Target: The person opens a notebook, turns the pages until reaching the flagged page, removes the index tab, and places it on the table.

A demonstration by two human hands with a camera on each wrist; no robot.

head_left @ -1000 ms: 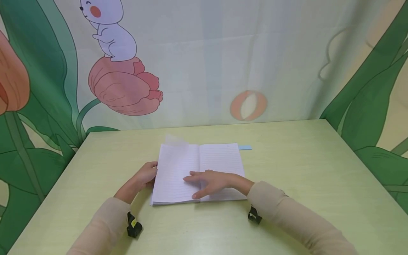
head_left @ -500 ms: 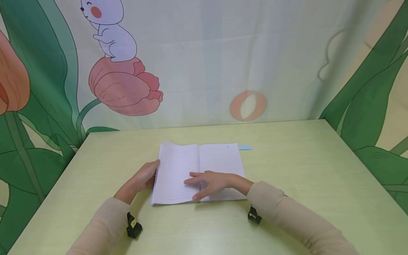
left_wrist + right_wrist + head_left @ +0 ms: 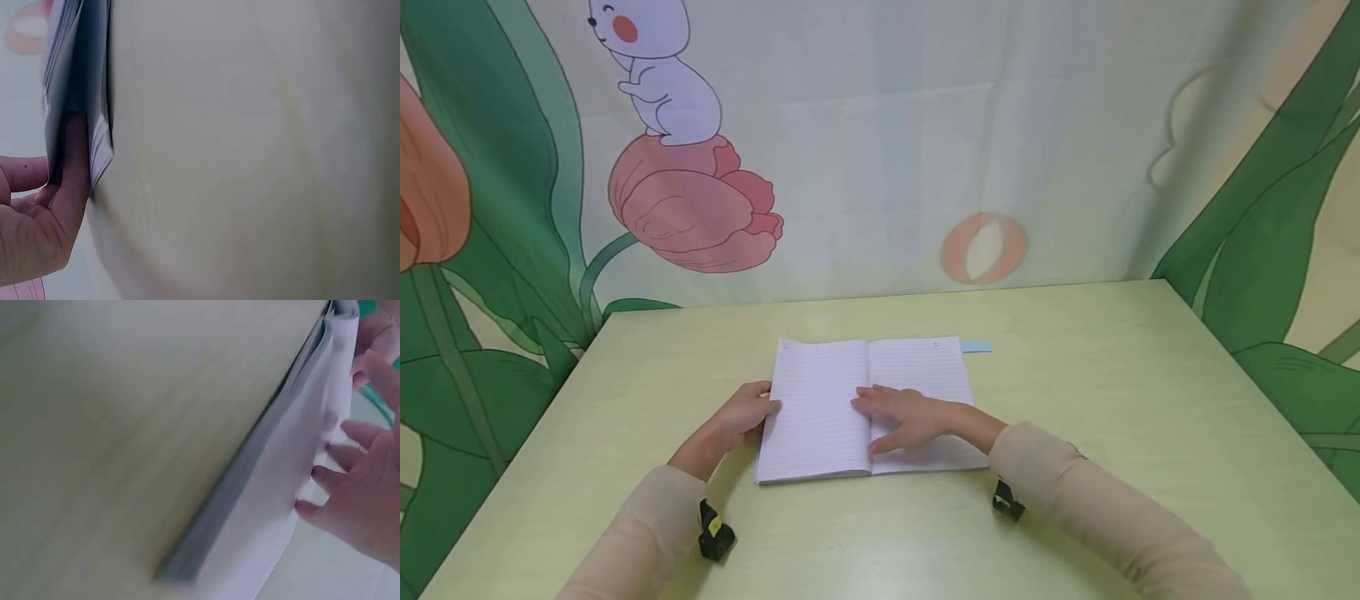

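Observation:
An open notebook [image 3: 820, 392] with lined white pages lies on the table. My left hand [image 3: 747, 412] grips its left edge, thumb on top of the left page. In the left wrist view, fingers of the left hand [image 3: 37, 231] reach in between the layers of pages [image 3: 98, 75], with some sheets pinched toward the thumb. My right hand [image 3: 910, 417] rests across the right page near the centre fold, fingers spread and fairly straight. The right wrist view shows the fingertips of the right hand [image 3: 362, 494] along the paper [image 3: 269, 469].
A light blue strip [image 3: 977, 347] sticks out from the notebook's upper right edge. The pale wooden table [image 3: 1112, 383] runs back to a printed curtain [image 3: 865, 167] with plants and a white animal. A black wrist camera [image 3: 716, 533] hangs under the left sleeve [image 3: 640, 533].
The leaf that was raised at the upper left has come down flat on the left side. The left thumb now lies over it. My right hand has shifted slightly right and away from me.

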